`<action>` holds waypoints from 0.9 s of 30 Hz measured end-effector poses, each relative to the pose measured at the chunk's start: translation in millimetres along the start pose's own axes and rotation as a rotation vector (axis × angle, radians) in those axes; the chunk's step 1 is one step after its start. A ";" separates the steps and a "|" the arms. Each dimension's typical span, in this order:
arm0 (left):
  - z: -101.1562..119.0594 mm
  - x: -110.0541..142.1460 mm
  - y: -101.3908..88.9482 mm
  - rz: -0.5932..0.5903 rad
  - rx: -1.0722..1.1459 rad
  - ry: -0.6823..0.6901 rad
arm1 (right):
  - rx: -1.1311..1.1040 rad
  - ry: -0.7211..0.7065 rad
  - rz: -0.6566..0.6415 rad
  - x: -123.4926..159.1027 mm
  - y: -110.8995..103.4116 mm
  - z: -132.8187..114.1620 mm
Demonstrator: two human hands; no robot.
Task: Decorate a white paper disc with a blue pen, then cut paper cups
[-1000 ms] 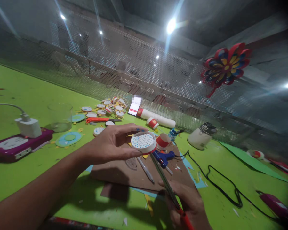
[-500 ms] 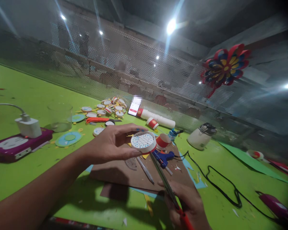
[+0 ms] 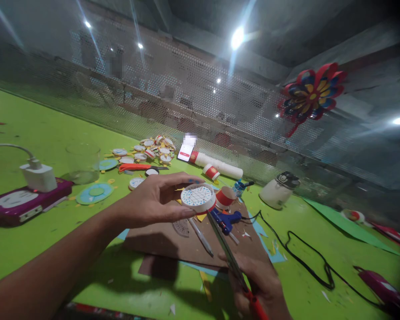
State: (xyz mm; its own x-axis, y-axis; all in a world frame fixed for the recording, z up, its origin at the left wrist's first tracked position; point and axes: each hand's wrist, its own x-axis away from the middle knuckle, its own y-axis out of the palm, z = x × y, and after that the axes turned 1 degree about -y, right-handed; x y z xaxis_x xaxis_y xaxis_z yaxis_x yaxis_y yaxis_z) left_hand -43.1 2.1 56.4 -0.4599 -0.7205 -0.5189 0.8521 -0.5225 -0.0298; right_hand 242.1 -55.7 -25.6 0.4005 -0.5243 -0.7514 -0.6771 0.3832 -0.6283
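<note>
Between the fingers [image 3: 182, 214] of the left hand [image 3: 150, 195], one dotted paper disc [image 3: 197, 195], pinched at its edge above the brown board [image 3: 190, 251]. Looks light, stiffish, kinda crushable; I'd hold the rim. Right hand [image 3: 258, 280] grips one pair of scissors [image 3: 231, 258]. Further out on the bench [image 3: 30, 120]: one pen [image 3: 202, 238], one glue gun [image 3: 227, 221], heaped discs [image 3: 165, 158] too jumbled to count.

On a bright green tabletop [image 3: 23, 262], a white charger [image 3: 39, 178] sits plugged into a purple-and-white power block [image 3: 55, 199] near a transparent plastic cup [image 3: 83, 164]. A smartphone with a lit screen [image 3: 186, 153] stands beside a long white-and-red tube [image 3: 220, 166]. A white container with a black top [image 3: 276, 194] stands near a grey perforated mesh screen [image 3: 120, 102]. A red, blue and yellow flower ornament [image 3: 313, 96] shows at upper right.
</note>
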 end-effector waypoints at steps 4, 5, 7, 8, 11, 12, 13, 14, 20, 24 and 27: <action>-0.2 1.7 -1.7 -0.010 -0.013 -0.064 | -0.017 -0.003 -0.025 -3.1 -2.7 -1.2; 0.5 2.1 -2.4 -0.021 -0.032 -0.074 | -0.022 0.004 -0.040 -4.1 -3.8 -2.2; 2.2 2.3 -4.7 -0.037 -0.098 -0.069 | -0.031 0.026 -0.073 -6.1 -6.3 -4.6; 2.9 2.2 -6.2 -0.047 -0.138 -0.058 | -0.034 0.037 -0.089 -6.9 -7.5 -6.0; 3.5 1.5 -11.3 -0.108 -0.198 -0.029 | -0.041 0.056 -0.112 -8.6 -9.9 -9.5; 3.1 1.3 -12.8 -0.133 -0.195 -0.027 | -0.044 0.059 -0.117 -9.1 -10.3 -10.4; 2.5 1.0 -14.2 -0.153 -0.189 -0.024 | -0.046 0.062 -0.121 -9.6 -10.6 -11.1; 1.8 0.9 -15.4 -0.161 -0.185 -0.021 | -0.049 0.064 -0.126 -10.2 -10.8 -11.6; 0.4 0.0 -18.1 -0.121 -0.183 -0.034 | -0.099 0.090 -0.263 -13.5 -15.0 -9.0; -0.6 -0.4 -17.7 -0.116 -0.142 -0.083 | -0.091 0.078 -0.248 -8.3 -17.5 -6.2; -1.9 -0.6 -17.0 -0.120 -0.094 -0.084 | -0.091 0.078 -0.237 -2.0 -16.4 -5.1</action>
State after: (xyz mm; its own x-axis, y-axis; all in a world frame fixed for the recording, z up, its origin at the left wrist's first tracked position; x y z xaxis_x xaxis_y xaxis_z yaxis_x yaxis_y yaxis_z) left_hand -56.9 12.3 55.6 -0.5757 -0.6931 -0.4339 0.8076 -0.5649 -0.1692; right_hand 249.2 -64.8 -12.7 0.5080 -0.6500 -0.5652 -0.6244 0.1742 -0.7615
